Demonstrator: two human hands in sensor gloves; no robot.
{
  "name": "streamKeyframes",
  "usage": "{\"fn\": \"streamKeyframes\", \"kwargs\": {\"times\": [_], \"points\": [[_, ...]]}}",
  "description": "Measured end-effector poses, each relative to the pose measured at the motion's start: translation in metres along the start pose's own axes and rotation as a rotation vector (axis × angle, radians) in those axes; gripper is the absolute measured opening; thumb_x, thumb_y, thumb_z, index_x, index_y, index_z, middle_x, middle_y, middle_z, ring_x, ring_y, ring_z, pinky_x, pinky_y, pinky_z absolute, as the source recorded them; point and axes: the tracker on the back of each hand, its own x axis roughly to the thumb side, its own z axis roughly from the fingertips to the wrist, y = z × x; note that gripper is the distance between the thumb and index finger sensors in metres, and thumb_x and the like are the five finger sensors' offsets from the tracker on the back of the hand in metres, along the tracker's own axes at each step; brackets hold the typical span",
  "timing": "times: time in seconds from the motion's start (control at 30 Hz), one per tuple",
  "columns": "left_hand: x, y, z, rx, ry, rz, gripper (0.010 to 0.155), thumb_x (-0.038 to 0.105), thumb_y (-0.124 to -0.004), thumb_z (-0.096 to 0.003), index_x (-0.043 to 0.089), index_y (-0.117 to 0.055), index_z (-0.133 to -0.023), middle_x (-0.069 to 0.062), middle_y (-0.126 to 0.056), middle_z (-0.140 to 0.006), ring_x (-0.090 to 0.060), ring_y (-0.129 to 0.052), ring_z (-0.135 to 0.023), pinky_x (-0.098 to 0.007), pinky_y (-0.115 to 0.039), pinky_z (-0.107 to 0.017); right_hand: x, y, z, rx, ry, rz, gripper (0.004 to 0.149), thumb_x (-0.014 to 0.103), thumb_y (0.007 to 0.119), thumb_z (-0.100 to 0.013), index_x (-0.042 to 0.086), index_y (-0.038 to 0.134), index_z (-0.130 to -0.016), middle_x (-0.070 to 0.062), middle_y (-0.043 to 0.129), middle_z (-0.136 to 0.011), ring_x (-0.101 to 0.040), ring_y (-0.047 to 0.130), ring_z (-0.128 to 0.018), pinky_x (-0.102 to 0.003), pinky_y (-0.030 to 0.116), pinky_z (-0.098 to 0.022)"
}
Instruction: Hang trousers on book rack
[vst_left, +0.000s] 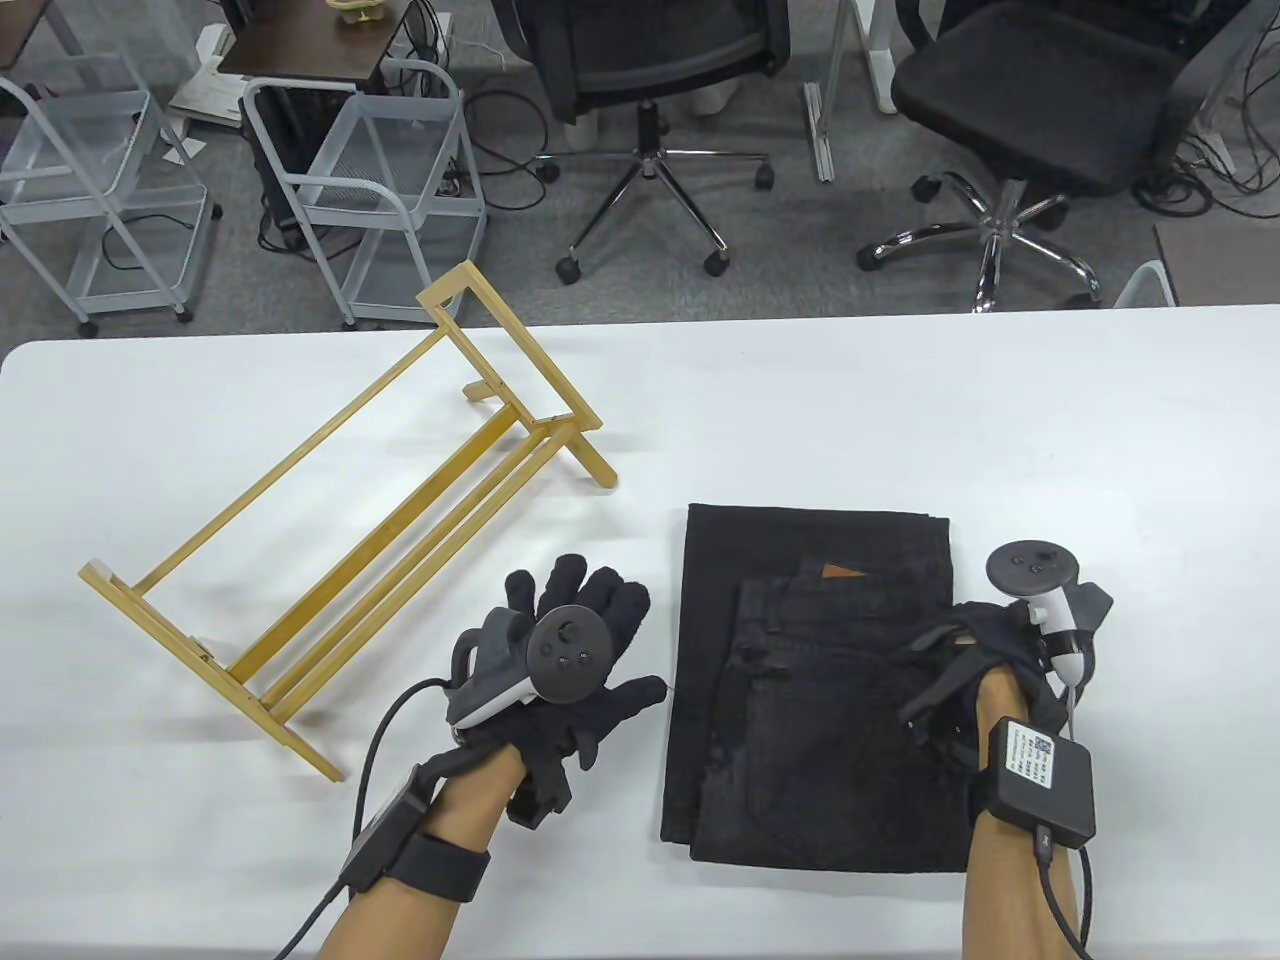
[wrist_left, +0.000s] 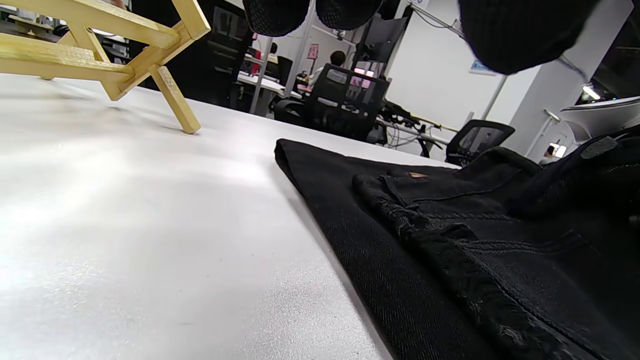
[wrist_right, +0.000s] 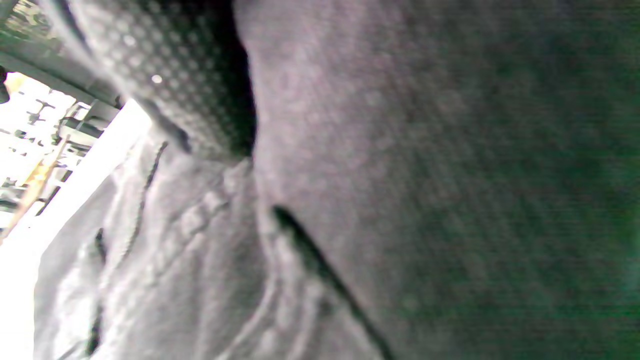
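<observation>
A light wooden book rack (vst_left: 400, 569) stands slanted on the left of the white table (vst_left: 900, 420). Its leg end also shows in the left wrist view (wrist_left: 75, 60). Black trousers (vst_left: 800, 700) lie folded flat at centre right, with a small tan label on top. My left hand (vst_left: 615, 650) is spread open over the table between the rack and the trousers, holding nothing; its fingertips (wrist_left: 280, 12) hang above the table. My right hand (vst_left: 960, 640) rests on the right edge of the trousers. In the right wrist view a gloved finger (wrist_right: 190, 90) lies against the denim (wrist_right: 175, 260). Whether it grips is unclear.
Two black office chairs (vst_left: 650, 60) and two grey wire carts (vst_left: 390, 190) stand on the floor beyond the table's far edge. Bare table shows behind the trousers and at the right.
</observation>
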Motion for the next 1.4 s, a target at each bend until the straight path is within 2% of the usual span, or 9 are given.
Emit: {"fn": "streamKeyframes", "kwargs": {"times": [0.13,0.4,0.5,0.6,0.67,0.73,0.9,1.17,1.4], "points": [[0.000,0.000,0.000,-0.011,0.005,-0.002,0.086,0.067,-0.071,-0.0349,0.025,-0.044,-0.105,-0.006,-0.045,-0.118,-0.040,-0.026,-0.113,-0.069,-0.013,-0.070,0.004,0.001,0.002,-0.028,-0.049,0.005,0.063,0.038,0.098,-0.026,0.011,0.079,-0.080,-0.006,0.091,-0.061,-0.022,0.087,-0.034,-0.060,0.074,-0.047],[0.000,-0.008,-0.004,-0.044,0.021,-0.022,0.087,0.067,-0.071,-0.0347,0.026,-0.043,-0.105,-0.006,-0.044,-0.118,-0.041,-0.025,-0.113,-0.069,-0.013,-0.070,0.025,0.007,0.022,-0.218,-0.305,0.149,0.059,0.036,0.097,-0.026,0.015,0.081,-0.079,-0.007,0.088,-0.067,-0.027,0.088,-0.047,-0.060,0.075,-0.046],[0.001,-0.012,-0.008,-0.062,0.028,-0.031,0.087,0.067,-0.070,-0.0347,0.026,-0.041,-0.106,-0.006,-0.041,-0.118,-0.041,-0.022,-0.113,-0.069,-0.012,-0.070,0.031,0.010,0.032,-0.269,-0.393,0.173,0.058,0.036,0.096,-0.026,0.017,0.081,-0.079,-0.005,0.083,-0.079,-0.032,0.090,-0.063,-0.062,0.078,-0.048],[0.002,-0.013,-0.008,-0.060,0.032,-0.028,0.089,0.068,-0.070,-0.0345,0.025,-0.039,-0.106,-0.006,-0.039,-0.119,-0.042,-0.021,-0.112,-0.069,-0.012,-0.070,0.034,0.012,0.039,-0.283,-0.481,0.158,0.058,0.034,0.096,-0.027,0.015,0.080,-0.079,-0.011,0.073,-0.095,-0.046,0.084,-0.084,-0.068,0.075,-0.053],[0.000,-0.014,-0.009,-0.069,0.044,-0.017,0.090,0.069,-0.070,-0.0344,0.025,-0.036,-0.106,-0.006,-0.037,-0.119,-0.043,-0.019,-0.112,-0.069,-0.012,-0.069,0.037,0.012,0.044,-0.306,-0.542,0.162,0.057,0.033,0.096,-0.027,0.016,0.081,-0.079,-0.012,0.082,-0.091,-0.040,0.096,-0.077,-0.068,0.075,-0.053],[-0.002,-0.014,-0.009,-0.067,0.062,0.001,0.092,0.069,-0.069,-0.0343,0.025,-0.034,-0.106,-0.006,-0.035,-0.119,-0.043,-0.018,-0.112,-0.069,-0.012,-0.069,0.041,0.013,0.049,-0.300,-0.619,0.133,0.057,0.032,0.096,-0.027,0.015,0.081,-0.079,-0.015,0.084,-0.088,-0.033,0.104,-0.069,-0.061,0.085,-0.050],[-0.008,-0.013,-0.009,-0.068,0.094,0.040,0.094,0.070,-0.069,-0.0342,0.024,-0.029,-0.106,-0.007,-0.032,-0.119,-0.044,-0.018,-0.112,-0.069,-0.012,-0.069,0.050,0.017,0.060,-0.304,-0.726,0.095,0.058,0.029,0.096,-0.030,0.018,0.075,-0.083,-0.014,0.085,-0.087,-0.034,0.106,-0.064,-0.051,0.095,-0.042],[-0.019,-0.008,-0.008,-0.054,0.140,0.103,0.099,0.072,-0.068,-0.0335,0.023,-0.022,-0.105,-0.008,-0.030,-0.119,-0.046,-0.018,-0.111,-0.070,-0.013,-0.069,0.069,0.023,0.086,-0.358,-0.913,0.046,0.059,0.028,0.095,-0.030,0.021,0.073,-0.084,-0.009,0.085,-0.089,-0.032,0.107,-0.063,-0.050,0.096,-0.040],[-0.033,-0.002,-0.005,-0.023,0.171,0.226,0.107,0.075,-0.066,-0.0326,0.019,-0.007,-0.101,-0.011,-0.020,-0.118,-0.046,-0.016,-0.111,-0.070,-0.013,-0.069,0.079,0.028,0.104,-0.350,-1.032,-0.010,0.058,0.028,0.095,-0.030,0.023,0.073,-0.084,-0.007,0.085,-0.089,-0.031,0.106,-0.064,-0.049,0.095,-0.041]]}}
